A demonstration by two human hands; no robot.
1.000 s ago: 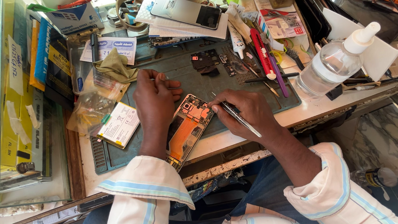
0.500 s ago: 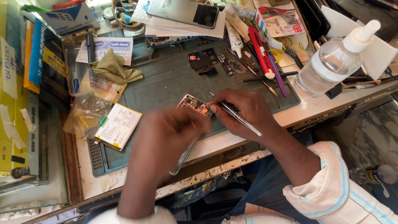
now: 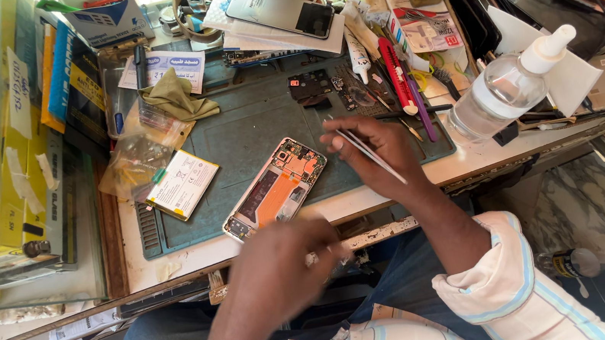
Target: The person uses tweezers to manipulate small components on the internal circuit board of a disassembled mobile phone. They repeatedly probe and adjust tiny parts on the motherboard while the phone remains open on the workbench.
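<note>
Cluttered repair bench, tools and boxes crowding every edge, and a green work mat (image 3: 252, 134) laid across the middle. On the mat's near edge lies an opened smartphone (image 3: 275, 189), back cover off, orange inner plate and circuitry facing up, tilted diagonally. So the phone is already opened up, and loose dark parts (image 3: 312, 88) sit on the mat farther back, apparently taken out; nothing looks reassembled yet. Right hand (image 3: 374, 157) hovers just right of the phone, fingers pinched around slim metal tweezers (image 3: 370, 155), tips pointing toward the far left. Left hand (image 3: 287, 260) is down at the near edge of the bench, blurred, fingers curled; whether it holds anything I cannot tell. A white phone battery (image 3: 183, 183) rests on the mat to the left, and a clear squeeze bottle (image 3: 508, 87) lies to the right beside a red-handled tool (image 3: 394, 74).
</note>
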